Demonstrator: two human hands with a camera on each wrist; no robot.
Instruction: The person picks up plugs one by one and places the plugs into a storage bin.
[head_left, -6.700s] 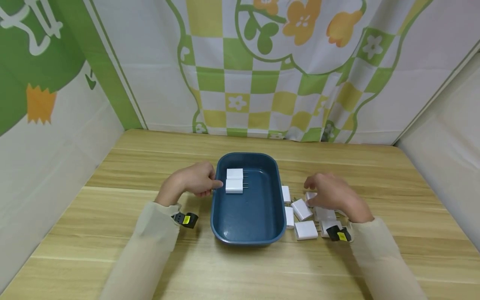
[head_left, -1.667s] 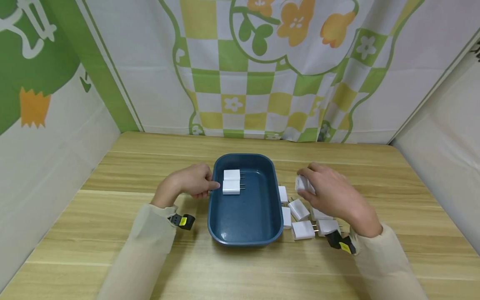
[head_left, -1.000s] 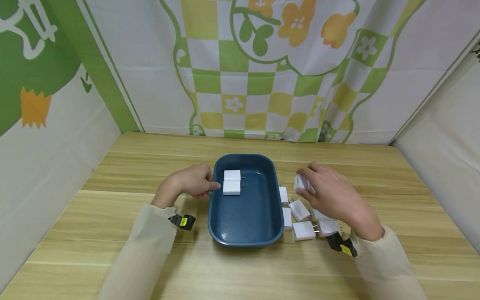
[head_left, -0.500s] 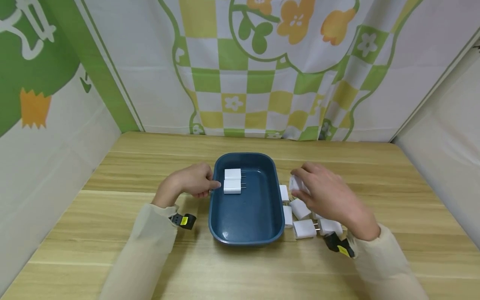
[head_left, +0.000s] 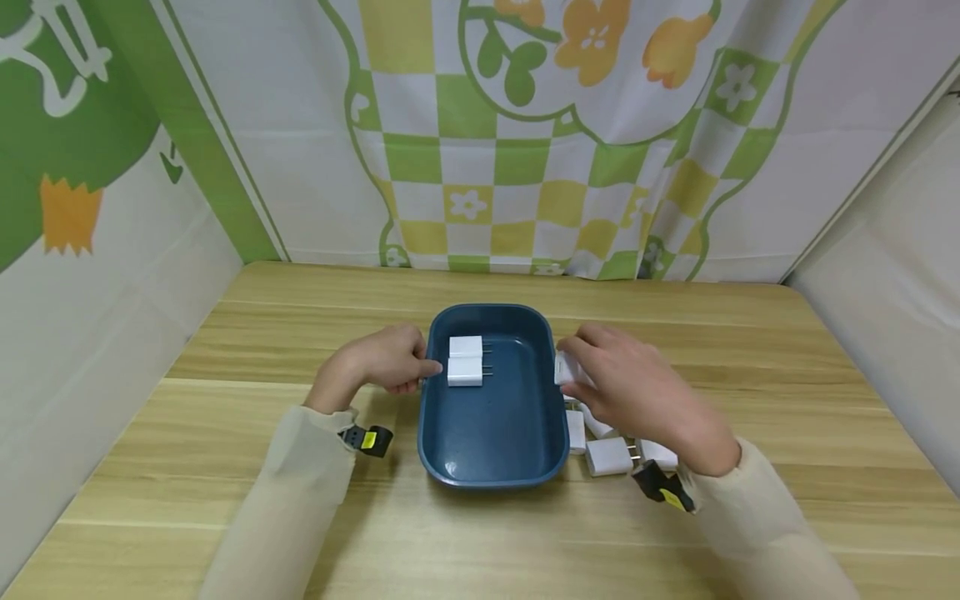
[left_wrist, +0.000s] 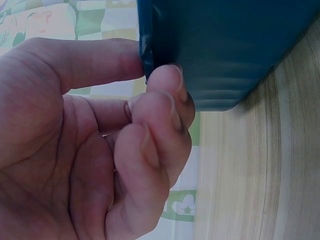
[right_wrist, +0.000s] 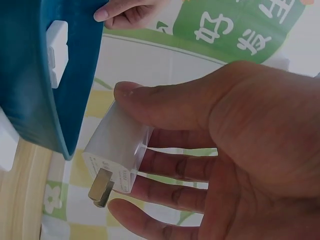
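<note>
My left hand (head_left: pixel 386 360) pinches the left rim of a dark blue plastic tub (head_left: pixel 491 446), thumb over the edge and fingers curled outside, as the left wrist view shows. Inside, two white charger plugs (head_left: pixel 465 372) lie side by side against the left wall, prongs pointing right. At the tub's right rim, my right hand (head_left: pixel 633 392) holds another white charger plug (right_wrist: pixel 117 142) between thumb and fingers. Its metal prongs (right_wrist: pixel 101 187) stick out free in the right wrist view. The held charger is raised above the table; part of it is hidden by the fingers.
Several loose white chargers (head_left: pixel 609 457) lie on the wooden table (head_left: pixel 480 550) right of the tub, some partly under my right hand and wrist. One (head_left: pixel 575 432) sits close against the tub's side. A patterned curtain (head_left: pixel 510 158) hangs behind the table.
My right hand, reaching into the loose chargers at first, has picked one up and carried it left to the tub's right rim. The left hand keeps its grip on the tub.
</note>
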